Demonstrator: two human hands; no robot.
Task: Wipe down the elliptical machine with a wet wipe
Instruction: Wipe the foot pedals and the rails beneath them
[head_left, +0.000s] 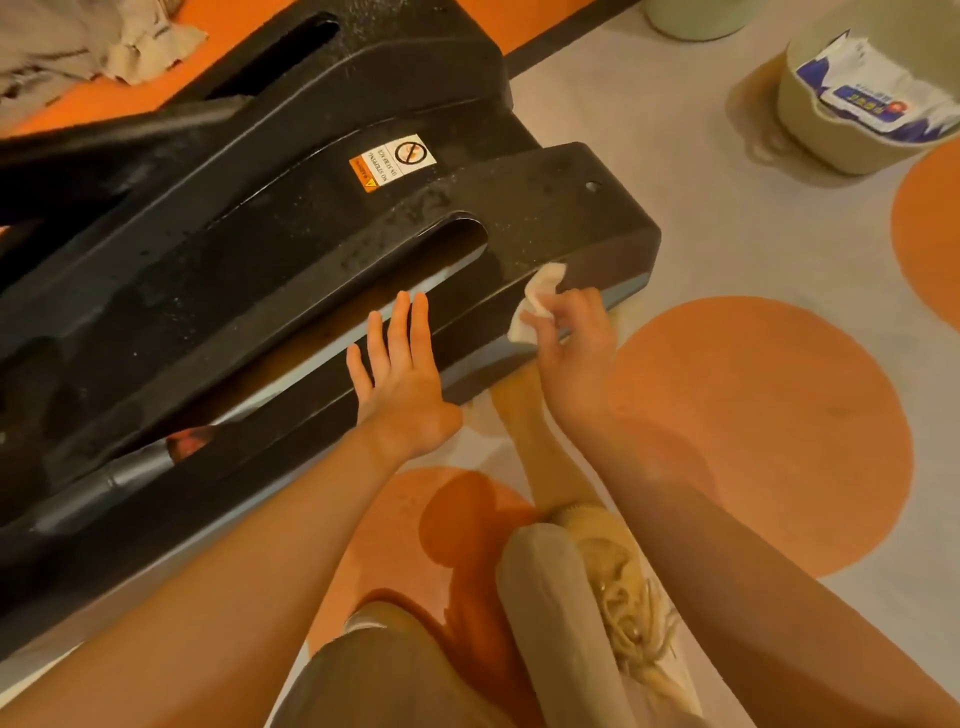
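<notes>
**Kid:** Right by the fingers of the right hand (574, 345), what is that white thing?

**Helper:** It is a small, crumpled white wet wipe (540, 296). The thumb and fingers curl round it and pinch it. Its top end touches the side edge of the big black plastic base of the elliptical machine (291, 249).

**Kid:** Which way does the machine go from there?

**Helper:** The long black base runs away from those fingers, up and over to the left. Its rounded end is just past the wipe. The long slot lies just above the fingertips of the other hand.

**Kid:** What is the left hand (400, 384) doing?

**Helper:** It lies flat on the black side, fingers straight and a bit spread. It holds nothing.

**Kid:** Which hand is nearer the end of the base?

**Helper:** The right one, with the wipe. I think it will rub along that edge next. Wet spots shine on the top, so some looks wiped.
</notes>
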